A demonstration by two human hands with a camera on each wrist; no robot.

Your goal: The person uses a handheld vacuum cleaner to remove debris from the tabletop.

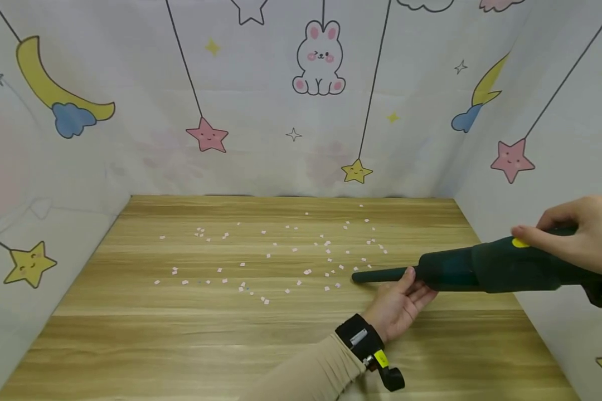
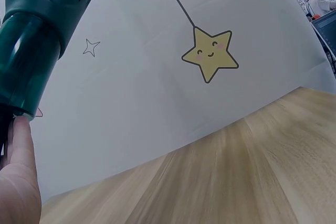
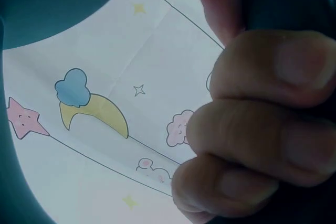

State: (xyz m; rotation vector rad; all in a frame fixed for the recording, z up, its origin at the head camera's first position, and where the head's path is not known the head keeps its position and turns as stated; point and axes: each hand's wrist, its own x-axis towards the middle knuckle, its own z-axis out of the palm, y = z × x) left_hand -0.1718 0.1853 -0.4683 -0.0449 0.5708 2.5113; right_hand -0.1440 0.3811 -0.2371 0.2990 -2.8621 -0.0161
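Note:
A dark green handheld vacuum cleaner (image 1: 511, 266) with a slim nozzle (image 1: 381, 275) extends in from the right, above the wooden table (image 1: 180, 345). My right hand (image 1: 589, 234) grips its handle, thumb beside a yellow button (image 1: 519, 243). Curled fingers (image 3: 257, 124) fill the right side of the right wrist view. Palm up, my left hand (image 1: 398, 309) touches the cleaner where nozzle meets body, thumb at the nozzle's base and the other fingers extended below. One straight finger (image 2: 22, 145) meets the body's rim in the left wrist view. Small white paper bits (image 1: 307, 272) lie scattered left of the nozzle tip.
A printed cloth backdrop (image 1: 266, 106) with stars, moons and a rabbit encloses the table at the back and both sides. A black strap (image 1: 359, 337) with a small camera mount (image 1: 392, 379) circles the left wrist. Electronic gear (image 2: 326, 24) shows beyond the table.

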